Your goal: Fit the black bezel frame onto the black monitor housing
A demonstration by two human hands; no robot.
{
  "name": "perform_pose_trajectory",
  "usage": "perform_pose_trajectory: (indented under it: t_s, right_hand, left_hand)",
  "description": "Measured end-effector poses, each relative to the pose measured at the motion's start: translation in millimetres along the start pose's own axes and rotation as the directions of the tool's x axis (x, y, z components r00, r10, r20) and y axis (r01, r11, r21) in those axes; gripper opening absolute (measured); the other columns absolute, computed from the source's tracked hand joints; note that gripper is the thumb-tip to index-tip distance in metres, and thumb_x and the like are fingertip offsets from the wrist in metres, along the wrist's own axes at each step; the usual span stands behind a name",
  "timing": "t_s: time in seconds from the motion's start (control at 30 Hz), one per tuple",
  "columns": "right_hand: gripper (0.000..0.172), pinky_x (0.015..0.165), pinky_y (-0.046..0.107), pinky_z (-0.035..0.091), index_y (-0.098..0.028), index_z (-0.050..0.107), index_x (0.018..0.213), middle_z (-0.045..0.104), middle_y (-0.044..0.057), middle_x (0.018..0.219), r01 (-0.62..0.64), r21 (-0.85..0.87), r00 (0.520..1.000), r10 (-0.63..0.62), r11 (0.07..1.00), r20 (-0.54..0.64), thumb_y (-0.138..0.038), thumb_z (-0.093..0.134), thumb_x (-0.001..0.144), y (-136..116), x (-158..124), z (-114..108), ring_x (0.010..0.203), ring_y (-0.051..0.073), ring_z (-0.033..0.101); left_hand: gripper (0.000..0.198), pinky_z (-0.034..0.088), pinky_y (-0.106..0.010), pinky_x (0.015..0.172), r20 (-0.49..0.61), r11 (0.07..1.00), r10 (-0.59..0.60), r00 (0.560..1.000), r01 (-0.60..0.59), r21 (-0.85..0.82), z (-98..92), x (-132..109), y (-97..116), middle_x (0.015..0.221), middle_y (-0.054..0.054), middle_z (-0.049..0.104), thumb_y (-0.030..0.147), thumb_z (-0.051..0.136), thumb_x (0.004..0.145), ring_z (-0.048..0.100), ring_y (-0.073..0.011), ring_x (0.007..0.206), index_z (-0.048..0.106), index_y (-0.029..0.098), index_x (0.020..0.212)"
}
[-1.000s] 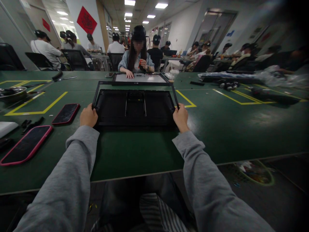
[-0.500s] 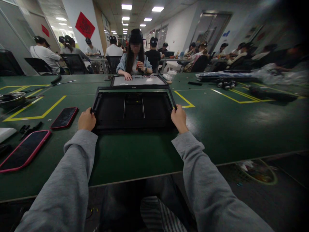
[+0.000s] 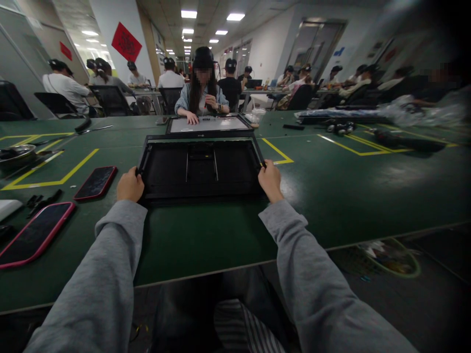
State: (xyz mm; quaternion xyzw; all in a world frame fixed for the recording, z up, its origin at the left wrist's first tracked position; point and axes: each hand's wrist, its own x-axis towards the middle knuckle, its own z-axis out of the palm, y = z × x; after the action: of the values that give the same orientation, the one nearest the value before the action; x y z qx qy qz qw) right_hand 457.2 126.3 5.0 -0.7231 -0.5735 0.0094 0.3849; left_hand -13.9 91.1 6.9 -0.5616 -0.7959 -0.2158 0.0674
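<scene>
A black rectangular monitor back shell (image 3: 200, 169) lies flat on the green table (image 3: 206, 235) straight ahead of me. A thin black bezel frame (image 3: 198, 138) rests over it, its far edge just above the shell. My left hand (image 3: 129, 185) is closed on the frame's near left corner. My right hand (image 3: 270, 180) is closed on its near right corner. Both arms wear grey sleeves.
Two phones in red cases (image 3: 94, 182) (image 3: 35, 234) lie to the left, near small black parts (image 3: 42, 201) and a metal bowl (image 3: 16, 154). Across the table a person works on a white panel (image 3: 208, 124). Yellow tape lines (image 3: 51, 171) mark the table. Tools lie at the far right.
The bezel frame has come down from a raised tilt to lie nearly flat on the shell, with both hands still gripping its near corners.
</scene>
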Motion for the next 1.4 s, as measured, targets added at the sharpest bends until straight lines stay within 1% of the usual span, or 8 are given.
perform_pose_trajectory:
  t_s: [0.27,0.5,0.63,0.93,1.13,1.4]
  right_hand:
    - [0.048,0.094,0.045,0.047,-0.007,0.059,0.134,0.070,0.023,0.114,-0.017,0.015,1.000,0.017,1.000,-0.006,-0.018,0.040,0.091,-0.7,-1.1,1.3,0.106,0.032,0.064]
    - [0.049,0.096,0.045,0.046,-0.009,0.059,0.134,0.071,0.021,0.116,-0.006,-0.013,1.000,0.006,1.000,0.008,-0.015,0.040,0.090,-1.8,-0.2,0.2,0.108,0.031,0.065]
    - [0.049,0.096,0.046,0.046,-0.008,0.059,0.135,0.070,0.023,0.120,0.004,-0.017,1.000,-0.003,1.000,0.015,-0.014,0.039,0.091,-0.6,0.7,0.6,0.109,0.032,0.065]
    - [0.050,0.094,0.045,0.047,-0.009,0.060,0.134,0.071,0.022,0.117,0.009,-0.004,1.000,-0.009,1.000,0.003,-0.014,0.039,0.089,0.5,0.1,0.7,0.106,0.031,0.065]
    - [0.050,0.095,0.046,0.047,-0.010,0.060,0.134,0.071,0.021,0.116,0.001,0.023,1.000,-0.002,1.000,0.003,-0.014,0.039,0.089,0.2,0.1,0.5,0.107,0.031,0.065]
    - [0.049,0.095,0.045,0.047,-0.010,0.060,0.134,0.071,0.022,0.117,0.001,-0.007,1.000,-0.001,1.000,0.013,-0.015,0.040,0.090,-2.1,-0.7,-1.4,0.108,0.031,0.065]
  left_hand:
    - [0.058,0.047,-0.047,0.100,0.010,1.000,-0.013,1.000,0.013,0.007,-4.8,-3.3,4.1,0.127,-0.023,0.064,0.032,0.037,0.095,0.061,-0.0346,0.117,0.048,0.011,0.148]
    - [0.056,0.048,-0.046,0.098,0.011,1.000,0.020,1.000,-0.020,0.020,-3.0,-2.0,1.5,0.127,-0.023,0.065,0.031,0.039,0.094,0.062,-0.0347,0.117,0.050,0.012,0.146]
    - [0.056,0.049,-0.046,0.096,0.003,1.000,0.014,1.000,-0.014,0.020,-1.5,-1.7,0.6,0.126,-0.023,0.066,0.032,0.039,0.095,0.063,-0.0350,0.115,0.051,0.013,0.146]
    - [0.056,0.048,-0.046,0.098,0.014,1.000,0.007,1.000,-0.008,0.017,-4.7,-2.8,3.3,0.127,-0.023,0.065,0.031,0.039,0.095,0.062,-0.0348,0.117,0.050,0.013,0.147]
    - [0.057,0.048,-0.047,0.098,0.024,1.000,-0.003,1.000,0.002,0.017,-7.4,-4.3,5.5,0.126,-0.023,0.065,0.031,0.040,0.094,0.062,-0.0338,0.116,0.049,0.012,0.148]
    - [0.057,0.048,-0.047,0.097,0.030,1.000,-0.005,1.000,0.004,0.024,-5.9,-2.9,4.3,0.126,-0.024,0.065,0.032,0.039,0.095,0.062,-0.0342,0.116,0.049,0.012,0.148]
